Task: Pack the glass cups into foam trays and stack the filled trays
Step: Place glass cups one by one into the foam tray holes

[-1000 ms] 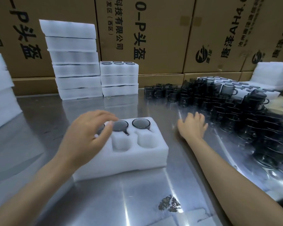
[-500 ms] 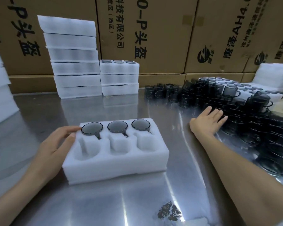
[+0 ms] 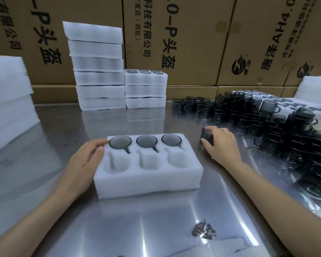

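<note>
A white foam tray (image 3: pixel 148 179) lies on the steel table in front of me. Its far row holds three dark glass cups (image 3: pixel 146 141); the three near pockets (image 3: pixel 117 163) hold nothing. My left hand (image 3: pixel 83 160) rests against the tray's left end, thumb and fingers on its top edge. Just right of the tray, my right hand (image 3: pixel 221 143) grips a dark glass cup (image 3: pixel 206 139) from above, the cup standing on the table. A big heap of dark glass cups (image 3: pixel 278 125) fills the right side.
Two stacks of foam trays (image 3: pixel 97 71) (image 3: pixel 145 89) stand at the back against cardboard boxes (image 3: pixel 174 39). More foam (image 3: pixel 7 101) is piled at the left edge and foam (image 3: pixel 315 89) at the far right. A dark smudge (image 3: pixel 204 230) marks the near table.
My right hand went to the cup heap and has come back toward the tray gripping one cup. My left hand slid off the tray's top to its left end.
</note>
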Demonstrator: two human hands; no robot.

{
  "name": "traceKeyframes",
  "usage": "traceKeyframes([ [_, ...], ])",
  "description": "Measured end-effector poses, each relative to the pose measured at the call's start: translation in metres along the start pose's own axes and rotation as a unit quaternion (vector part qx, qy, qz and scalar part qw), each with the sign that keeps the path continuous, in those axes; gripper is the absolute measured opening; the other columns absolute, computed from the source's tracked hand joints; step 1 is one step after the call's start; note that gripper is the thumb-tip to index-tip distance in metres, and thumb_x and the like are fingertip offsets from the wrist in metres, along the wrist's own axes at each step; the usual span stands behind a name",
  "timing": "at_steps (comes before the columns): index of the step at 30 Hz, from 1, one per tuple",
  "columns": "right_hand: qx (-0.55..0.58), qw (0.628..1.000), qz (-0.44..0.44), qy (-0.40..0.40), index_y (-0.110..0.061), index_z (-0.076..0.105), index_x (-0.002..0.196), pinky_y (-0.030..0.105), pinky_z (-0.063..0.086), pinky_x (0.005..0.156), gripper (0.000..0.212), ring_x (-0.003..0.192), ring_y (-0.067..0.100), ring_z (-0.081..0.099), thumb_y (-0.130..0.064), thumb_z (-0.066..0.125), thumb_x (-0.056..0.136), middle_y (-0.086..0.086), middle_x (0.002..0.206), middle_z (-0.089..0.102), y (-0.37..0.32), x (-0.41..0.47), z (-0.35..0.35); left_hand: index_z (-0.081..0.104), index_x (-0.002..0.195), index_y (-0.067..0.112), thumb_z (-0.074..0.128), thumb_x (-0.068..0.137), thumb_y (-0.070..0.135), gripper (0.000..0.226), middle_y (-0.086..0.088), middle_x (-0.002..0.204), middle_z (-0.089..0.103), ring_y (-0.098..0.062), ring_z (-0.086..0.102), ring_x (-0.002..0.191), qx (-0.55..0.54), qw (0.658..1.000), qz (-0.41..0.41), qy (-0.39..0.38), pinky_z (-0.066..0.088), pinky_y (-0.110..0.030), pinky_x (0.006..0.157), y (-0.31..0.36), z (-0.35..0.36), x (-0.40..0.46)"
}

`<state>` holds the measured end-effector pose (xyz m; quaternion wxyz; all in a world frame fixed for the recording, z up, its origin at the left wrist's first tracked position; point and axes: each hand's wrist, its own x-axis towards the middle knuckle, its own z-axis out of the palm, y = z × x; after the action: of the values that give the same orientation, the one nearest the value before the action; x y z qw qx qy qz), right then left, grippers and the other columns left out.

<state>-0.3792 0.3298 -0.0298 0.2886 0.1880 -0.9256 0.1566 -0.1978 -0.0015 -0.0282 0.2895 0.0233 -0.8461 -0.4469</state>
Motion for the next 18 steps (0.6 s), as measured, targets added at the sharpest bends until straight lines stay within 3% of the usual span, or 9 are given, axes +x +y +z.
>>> traceKeyframes([
  [4, 0.035, 0.998, -0.029, 0.041, -0.016, 0.059, 0.116, 0.035, 0.039, 0.084, 0.028, 0.107, 0.025, 0.047, -0.027, 0.059, 0.09, 0.0, 0.101, 0.062, -0.014, -0.007, 0.0, 0.062, 0.112, 0.026, 0.038, 0.086, 0.039, 0.038, 0.006, 0.115, 0.061, -0.009, 0.055, 0.108, -0.006, 1.0, -0.003, 0.003, 0.04, -0.03, 0.091, 0.006, 0.001, -0.003],
  [6, 0.024, 0.999, -0.001, 0.043, -0.016, 0.052, 0.125, 0.037, 0.042, 0.085, 0.042, 0.112, 0.025, 0.039, -0.037, 0.06, 0.088, 0.004, 0.108, 0.054, -0.018, -0.01, 0.001, 0.062, 0.114, 0.023, 0.043, 0.093, 0.033, 0.03, 0.005, 0.116, 0.061, -0.012, 0.054, 0.11, 0.0, 1.0, -0.003, 0.003, 0.04, -0.032, 0.094, 0.007, 0.001, -0.004],
  [9, 0.034, 0.994, 0.093, -0.047, -0.018, 0.033, 0.143, 0.041, 0.039, 0.095, 0.074, 0.127, 0.027, 0.031, -0.056, 0.058, 0.084, 0.007, 0.133, 0.041, -0.017, -0.01, 0.004, 0.061, 0.117, 0.02, 0.044, 0.099, 0.023, 0.025, 0.003, 0.117, 0.061, -0.014, 0.053, 0.112, 0.009, 1.0, -0.008, 0.005, 0.04, -0.034, 0.096, 0.006, 0.001, -0.004],
  [11, 0.082, 0.986, 0.126, -0.075, -0.022, 0.036, 0.139, 0.037, 0.041, 0.082, 0.07, 0.121, 0.026, 0.045, -0.056, 0.06, 0.082, 0.003, 0.133, 0.05, -0.016, -0.009, 0.005, 0.061, 0.118, 0.019, 0.044, 0.1, 0.022, 0.025, 0.003, 0.118, 0.061, -0.013, 0.053, 0.111, 0.013, 1.0, -0.01, 0.008, 0.039, -0.031, 0.093, 0.006, 0.001, -0.004],
  [13, 0.144, 0.98, 0.13, -0.038, -0.026, 0.046, 0.129, 0.03, 0.038, 0.073, 0.058, 0.108, 0.022, 0.056, -0.046, 0.068, 0.079, -0.003, 0.118, 0.061, -0.017, -0.009, 0.001, 0.061, 0.118, 0.019, 0.042, 0.1, 0.018, 0.027, 0.004, 0.118, 0.061, -0.012, 0.053, 0.11, 0.014, 1.0, -0.012, 0.01, 0.037, -0.027, 0.089, 0.006, 0.001, -0.004],
  [18, 0.36, 0.921, 0.114, 0.1, -0.028, 0.048, 0.125, 0.027, 0.046, 0.087, 0.055, 0.096, -0.002, 0.057, -0.022, 0.072, 0.077, -0.022, 0.102, 0.059, -0.045, -0.008, -0.035, 0.061, 0.115, 0.024, 0.041, 0.099, 0.018, 0.026, 0.006, 0.117, 0.06, -0.009, 0.052, 0.108, 0.015, 1.0, -0.014, 0.01, 0.036, -0.025, 0.088, 0.006, 0.002, -0.003],
])
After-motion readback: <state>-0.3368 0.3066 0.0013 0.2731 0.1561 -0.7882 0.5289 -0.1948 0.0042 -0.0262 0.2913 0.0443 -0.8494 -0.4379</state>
